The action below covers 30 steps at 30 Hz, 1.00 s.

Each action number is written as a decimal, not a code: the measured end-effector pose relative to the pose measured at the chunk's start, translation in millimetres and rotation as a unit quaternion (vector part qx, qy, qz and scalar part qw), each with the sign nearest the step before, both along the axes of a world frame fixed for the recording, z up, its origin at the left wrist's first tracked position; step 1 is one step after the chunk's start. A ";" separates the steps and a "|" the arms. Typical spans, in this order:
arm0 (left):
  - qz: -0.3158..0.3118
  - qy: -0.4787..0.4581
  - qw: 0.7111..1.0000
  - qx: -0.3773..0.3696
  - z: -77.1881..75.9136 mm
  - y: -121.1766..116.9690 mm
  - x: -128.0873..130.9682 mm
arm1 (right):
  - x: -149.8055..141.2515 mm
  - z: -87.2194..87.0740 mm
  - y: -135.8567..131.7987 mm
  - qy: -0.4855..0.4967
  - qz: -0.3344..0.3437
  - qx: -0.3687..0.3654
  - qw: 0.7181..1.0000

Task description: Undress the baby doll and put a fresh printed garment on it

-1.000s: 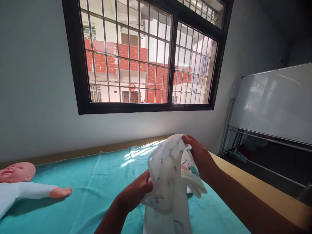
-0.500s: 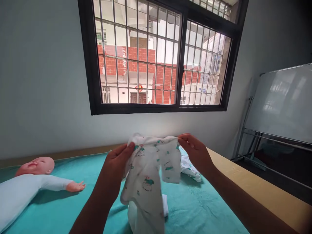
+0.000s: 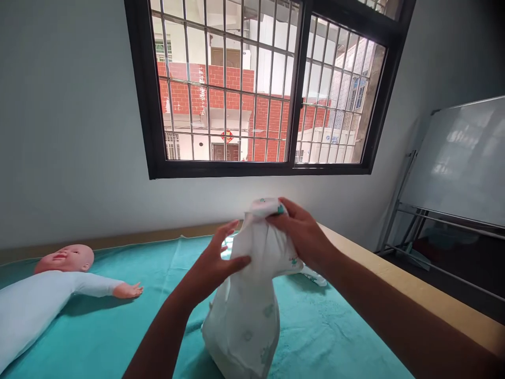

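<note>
A thin white baby garment (image 3: 252, 310) with small green and red prints hangs bunched in front of me. My right hand (image 3: 302, 231) is closed on its gathered top, thumb on the near side. My left hand (image 3: 215, 263) is beside the garment's left edge, fingers and thumb spread apart; the thumb tip lies against or just in front of the cloth. Beyond the right hand, another white printed cloth (image 3: 314, 277) lies on the bed, mostly hidden by the garment and hand.
On the left a baby doll (image 3: 39, 305) in a pale suit lies on its back, one arm stretched toward me. A turquoise sheet (image 3: 323, 326) covers the bed, with a wooden edge (image 3: 374, 268) along the right. A whiteboard on a stand (image 3: 465, 163) and a barred window (image 3: 224, 95) are beyond.
The garment went from being stretched between both hands to hanging bunched from the right. My left hand has let go and opened; the right has moved slightly left and up.
</note>
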<state>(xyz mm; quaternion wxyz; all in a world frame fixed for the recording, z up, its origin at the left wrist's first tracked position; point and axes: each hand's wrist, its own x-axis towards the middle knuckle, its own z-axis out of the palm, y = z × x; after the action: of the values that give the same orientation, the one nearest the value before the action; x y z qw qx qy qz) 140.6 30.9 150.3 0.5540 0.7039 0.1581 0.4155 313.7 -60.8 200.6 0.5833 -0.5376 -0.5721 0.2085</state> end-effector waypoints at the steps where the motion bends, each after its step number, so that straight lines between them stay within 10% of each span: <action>1: 0.006 0.032 0.999 -0.003 -8.2 5.6 1.9 | 1.3 5.6 2.5 0.040 0.017 0.016 0.999; 6: -0.078 0.181 0.980 -0.016 -50.1 28.9 11.2 | 16.7 24.3 7.8 0.118 -0.025 0.080 0.989; 10: 0.060 0.178 0.981 0.047 -56.8 55.2 2.1 | 55.7 10.7 8.6 0.095 -0.127 0.109 0.981; 15: 0.378 0.063 0.912 0.144 -25.9 58.8 -22.7 | 99.9 -17.9 -9.4 -0.040 -0.073 -0.004 0.996; 24: 0.364 -0.055 0.922 0.120 27.4 -12.0 -29.0 | 43.5 -71.7 -25.8 -0.036 0.267 -0.153 0.951; 30: 0.415 0.086 0.902 0.084 42.8 -16.7 -53.3 | 36.8 -85.8 -18.1 0.274 0.169 -0.121 0.939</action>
<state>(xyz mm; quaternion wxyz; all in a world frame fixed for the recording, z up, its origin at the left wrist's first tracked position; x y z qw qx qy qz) 87.2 14.1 193.1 0.2544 0.6511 0.4475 0.5578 350.5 -78.9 114.8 0.6044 -0.4212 -0.4430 0.5109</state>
